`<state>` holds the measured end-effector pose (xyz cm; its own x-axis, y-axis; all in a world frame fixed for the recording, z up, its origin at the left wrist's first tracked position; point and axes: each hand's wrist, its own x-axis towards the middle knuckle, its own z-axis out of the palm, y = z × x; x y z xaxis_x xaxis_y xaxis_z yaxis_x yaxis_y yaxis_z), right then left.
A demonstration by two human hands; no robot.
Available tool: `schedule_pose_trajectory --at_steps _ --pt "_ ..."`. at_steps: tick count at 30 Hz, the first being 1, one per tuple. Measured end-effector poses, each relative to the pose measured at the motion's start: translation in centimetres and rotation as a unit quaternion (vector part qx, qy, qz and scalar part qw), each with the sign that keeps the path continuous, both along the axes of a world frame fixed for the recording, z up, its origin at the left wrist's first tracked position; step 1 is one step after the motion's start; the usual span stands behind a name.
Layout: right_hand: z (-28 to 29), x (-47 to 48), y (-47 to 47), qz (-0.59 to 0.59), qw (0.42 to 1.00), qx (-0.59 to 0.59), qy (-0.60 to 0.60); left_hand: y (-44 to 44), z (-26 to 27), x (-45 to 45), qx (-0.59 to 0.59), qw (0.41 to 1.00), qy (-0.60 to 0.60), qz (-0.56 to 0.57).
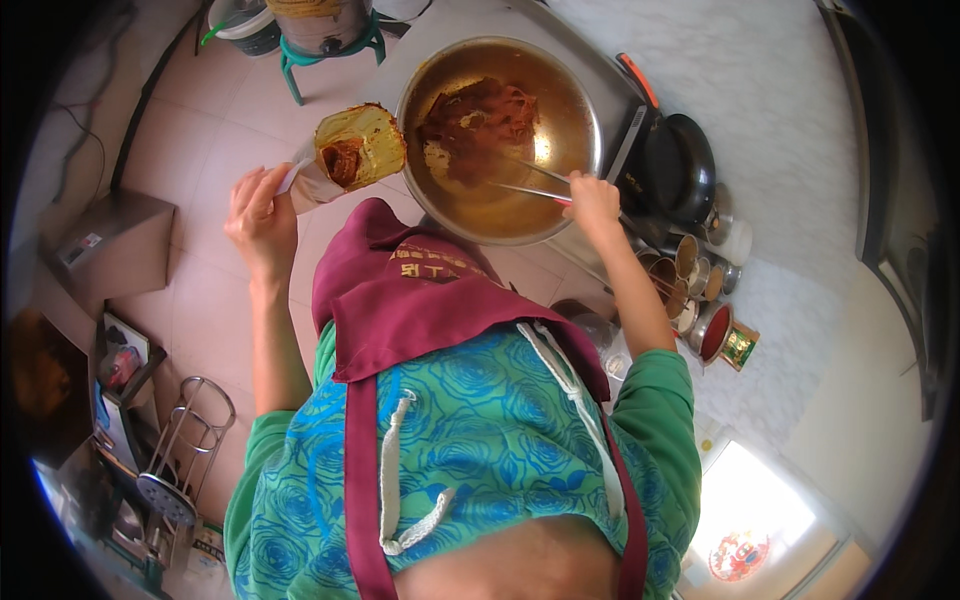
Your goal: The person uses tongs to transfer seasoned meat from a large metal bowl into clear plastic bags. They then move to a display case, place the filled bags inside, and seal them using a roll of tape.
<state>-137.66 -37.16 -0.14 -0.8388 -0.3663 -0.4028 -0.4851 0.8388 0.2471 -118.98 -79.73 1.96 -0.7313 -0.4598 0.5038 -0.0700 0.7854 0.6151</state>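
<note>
A wide stainless steel bowl stands before me with reddish-brown, shiny food strips in yellowish-brown oil or sauce. My right hand grips metal tongs at the bowl's near right rim. Their two arms reach into the bowl, tips apart and close to the food. To the left, my left hand holds up a see-through container. It is smeared with yellow-orange oil, and a reddish-brown lump lies inside. The container is tilted, its oily end close to the bowl's left rim.
Right of the bowl lie a black frying pan and several small seasoning containers. A red-filled bowl sits beside a green packet. A pot on a green stand is at upper left; a metal box is at left.
</note>
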Motion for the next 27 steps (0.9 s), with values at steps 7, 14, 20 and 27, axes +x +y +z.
schedule_pose_trajectory --at_steps 7,14,20,27 --pt "-1.4 0.1 -0.1 0.097 0.992 0.017 0.075 0.8 0.2 0.3 -0.001 1.0 0.009 0.016" --pt "-0.3 0.3 -0.2 0.104 0.984 -0.021 0.14 1.3 0.4 1.3 0.01 0.999 -0.004 0.036" --pt "-3.9 -3.2 2.4 0.005 0.998 -0.049 0.026 1.2 0.3 1.1 0.004 1.0 0.001 0.025" --pt "-1.2 -3.3 0.1 -0.055 0.993 -0.105 0.017 1.5 0.0 1.2 0.01 0.999 0.009 0.036"
